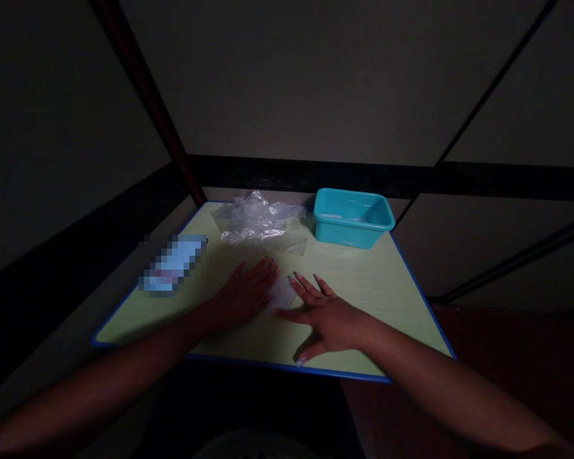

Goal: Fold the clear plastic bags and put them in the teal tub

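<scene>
A small, thin, whitish translucent sheet (282, 294), which looks like a plastic bag, lies flat near the middle of the table. My left hand (249, 292) rests palm down over its left side, fingers stretched out and pointing away from me. From the right, my right hand (328, 317) touches the sheet's edge with its fingertips; its fingers are spread and its thumb is near the front of the table. Part of the sheet is hidden under my left hand.
The pale yellow table (387, 306) has a blue edge. Crumpled clear plastic (261, 217) lies at the back. A turquoise basket (347, 237) stands at the back right, with something whitish inside. A pixelated light-blue object (175, 264) lies on the left.
</scene>
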Action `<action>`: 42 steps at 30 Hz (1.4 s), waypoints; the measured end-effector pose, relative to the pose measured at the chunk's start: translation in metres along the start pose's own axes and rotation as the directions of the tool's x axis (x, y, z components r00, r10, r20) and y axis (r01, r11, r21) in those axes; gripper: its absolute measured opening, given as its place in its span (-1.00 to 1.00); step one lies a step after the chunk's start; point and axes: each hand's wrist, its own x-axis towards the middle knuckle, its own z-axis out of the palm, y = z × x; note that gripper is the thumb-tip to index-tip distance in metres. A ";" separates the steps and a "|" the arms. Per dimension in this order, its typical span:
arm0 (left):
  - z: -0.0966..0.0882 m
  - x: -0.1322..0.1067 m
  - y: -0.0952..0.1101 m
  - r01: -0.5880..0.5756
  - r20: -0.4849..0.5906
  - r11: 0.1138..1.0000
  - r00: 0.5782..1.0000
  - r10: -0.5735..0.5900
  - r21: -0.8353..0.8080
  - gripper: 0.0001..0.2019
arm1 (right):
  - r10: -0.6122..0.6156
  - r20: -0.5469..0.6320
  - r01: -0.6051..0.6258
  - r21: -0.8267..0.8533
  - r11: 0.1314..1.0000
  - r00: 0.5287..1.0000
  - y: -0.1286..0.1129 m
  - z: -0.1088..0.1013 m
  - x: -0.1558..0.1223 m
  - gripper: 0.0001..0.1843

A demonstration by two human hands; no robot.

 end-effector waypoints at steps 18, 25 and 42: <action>-0.004 0.000 -0.001 -0.125 0.041 0.991 0.991 0.127 -0.046 -0.47 | 0.018 -0.001 -0.018 0.009 1.000 1.000 -0.001 0.001 -0.002 -0.06; -0.009 0.001 0.001 -0.107 0.080 0.993 0.991 0.110 -0.042 -0.51 | 0.023 0.009 -0.023 0.013 1.000 1.000 0.000 0.002 -0.001 -0.06; -0.012 0.042 0.051 -0.136 -0.050 0.970 0.990 0.128 -0.202 -0.28 | 0.025 0.013 -0.025 -0.007 1.000 1.000 0.001 0.003 0.000 -0.07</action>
